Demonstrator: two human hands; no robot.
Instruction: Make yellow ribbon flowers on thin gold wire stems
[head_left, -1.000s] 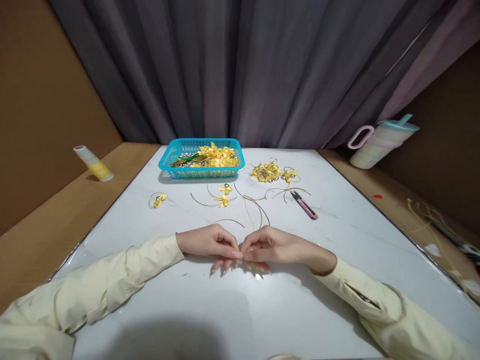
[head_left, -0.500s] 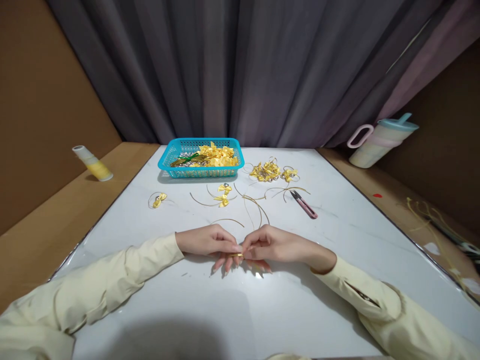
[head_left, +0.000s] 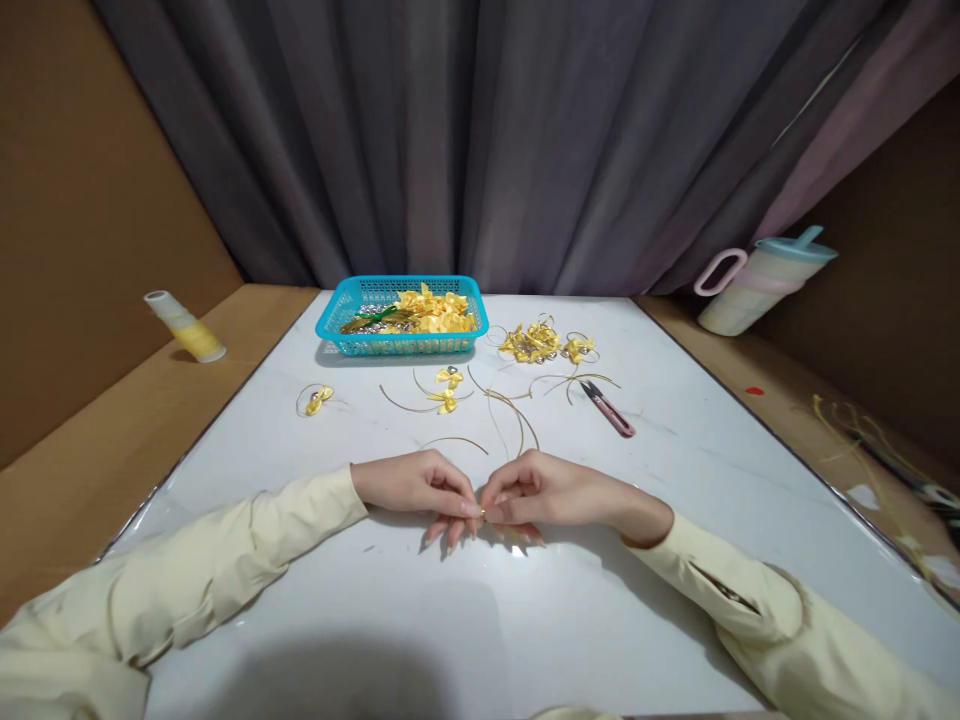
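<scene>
Glossy white worktop (head_left: 570, 620), faint grey marble veining. Turquoise rectangular plastic basket (head_left: 405, 340), perforated pattern. Yellow satin ribbon bows (head_left: 447, 402), thin curved gold-brown cords (head_left: 459, 438). Tiny held piece (head_left: 483, 514): gold. Slim snips (head_left: 619, 421): pink handle, dark blades. Plain cream fabric sleeves (head_left: 247, 545). Pleated grey-purple fabric curtain (head_left: 442, 140).

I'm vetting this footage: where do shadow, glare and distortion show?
Head view: broad shadow on the near tabletop. Head view: small bright glare below the right hand. Head view: cup and tube lean outward, likely lens distortion; the pinched gold piece is too small to make out.
</scene>
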